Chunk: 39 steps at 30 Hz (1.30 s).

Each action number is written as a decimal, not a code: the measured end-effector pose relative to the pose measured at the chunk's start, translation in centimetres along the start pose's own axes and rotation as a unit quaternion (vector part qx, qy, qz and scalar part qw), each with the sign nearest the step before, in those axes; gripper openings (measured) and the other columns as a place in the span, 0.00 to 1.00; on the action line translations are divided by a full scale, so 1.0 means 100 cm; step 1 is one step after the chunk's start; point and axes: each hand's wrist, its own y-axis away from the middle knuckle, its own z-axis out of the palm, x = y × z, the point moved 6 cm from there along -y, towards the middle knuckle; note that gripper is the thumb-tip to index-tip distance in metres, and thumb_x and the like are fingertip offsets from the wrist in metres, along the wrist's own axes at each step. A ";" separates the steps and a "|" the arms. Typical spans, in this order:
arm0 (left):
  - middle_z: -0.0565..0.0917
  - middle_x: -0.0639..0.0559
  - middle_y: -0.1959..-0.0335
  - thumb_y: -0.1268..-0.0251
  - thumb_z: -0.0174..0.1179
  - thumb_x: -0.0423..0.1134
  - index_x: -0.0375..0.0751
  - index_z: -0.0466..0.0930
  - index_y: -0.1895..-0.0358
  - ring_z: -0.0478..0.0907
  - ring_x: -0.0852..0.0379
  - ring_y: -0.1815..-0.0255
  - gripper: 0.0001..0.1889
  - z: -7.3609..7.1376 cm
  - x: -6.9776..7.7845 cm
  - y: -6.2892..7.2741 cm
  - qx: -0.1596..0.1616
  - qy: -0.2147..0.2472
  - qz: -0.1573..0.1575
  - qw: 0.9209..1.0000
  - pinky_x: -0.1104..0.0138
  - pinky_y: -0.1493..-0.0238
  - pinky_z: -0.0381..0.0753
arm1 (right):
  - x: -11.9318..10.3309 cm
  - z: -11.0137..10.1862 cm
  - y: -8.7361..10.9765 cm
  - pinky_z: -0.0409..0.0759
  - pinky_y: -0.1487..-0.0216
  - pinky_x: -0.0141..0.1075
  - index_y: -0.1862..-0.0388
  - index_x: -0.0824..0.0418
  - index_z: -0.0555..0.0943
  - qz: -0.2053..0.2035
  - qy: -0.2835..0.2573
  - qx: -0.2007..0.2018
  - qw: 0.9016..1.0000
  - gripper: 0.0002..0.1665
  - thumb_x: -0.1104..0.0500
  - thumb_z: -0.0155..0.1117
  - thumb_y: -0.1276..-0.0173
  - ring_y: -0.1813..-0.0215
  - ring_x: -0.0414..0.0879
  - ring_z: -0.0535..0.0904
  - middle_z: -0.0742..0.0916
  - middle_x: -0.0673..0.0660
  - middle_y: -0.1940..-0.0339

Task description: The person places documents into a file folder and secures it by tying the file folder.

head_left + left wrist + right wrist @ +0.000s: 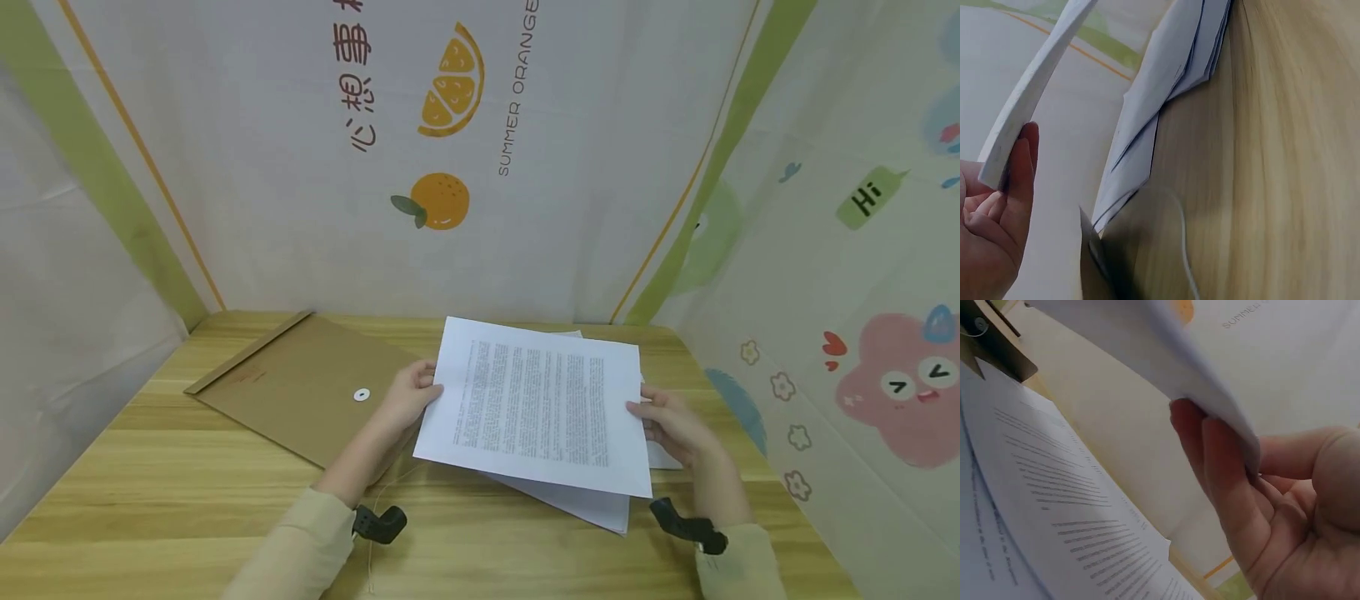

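My left hand [408,396] pinches the left edge of a white printed paper [536,408], thumb on the front and fingers behind. At the opposite edge, my right hand [671,421] grips the same paper between thumb and fingers. It is held up above the table, tilted, with dense text on its face. Below it, more printed papers [1079,494] lie loosely fanned on the table, mostly hidden by the raised one in the head view. Their overlapping edges [1154,119] show in the left wrist view.
A brown document envelope [300,383] with a white round button lies on the wooden table [150,483] at the left, partly behind my left forearm. A thin string [1182,231] trails from it. Printed cloth walls [570,208] stand at the back and sides.
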 end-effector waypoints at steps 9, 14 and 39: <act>0.81 0.46 0.73 0.38 0.57 0.25 0.30 0.59 0.31 0.70 0.55 0.81 0.31 -0.020 0.002 0.005 -0.001 -0.094 0.029 0.995 0.69 0.78 0.72 | 0.012 0.020 0.001 0.83 0.56 0.40 0.30 0.75 0.55 0.033 -0.079 -0.008 0.996 0.31 0.66 0.51 0.27 0.54 0.48 0.84 0.86 0.53 0.55; 0.80 0.45 0.71 0.40 0.58 0.24 0.28 0.66 0.35 0.75 0.53 0.76 0.27 -0.027 -0.002 0.006 -0.008 -0.128 0.053 0.990 0.59 0.72 0.80 | 0.017 0.028 0.000 0.82 0.53 0.41 0.28 0.75 0.49 0.047 -0.125 -0.012 0.991 0.34 0.69 0.50 0.28 0.52 0.49 0.83 0.85 0.55 0.52; 0.69 0.29 0.40 0.43 0.66 0.36 0.44 0.84 0.52 0.77 0.35 0.50 0.14 -0.038 -0.010 0.044 -0.079 -0.538 0.166 0.823 0.52 0.64 0.82 | 0.031 0.036 0.002 0.79 0.49 0.46 0.29 0.68 0.53 0.047 -0.183 -0.100 0.977 0.27 0.68 0.42 0.24 0.46 0.54 0.80 0.83 0.59 0.47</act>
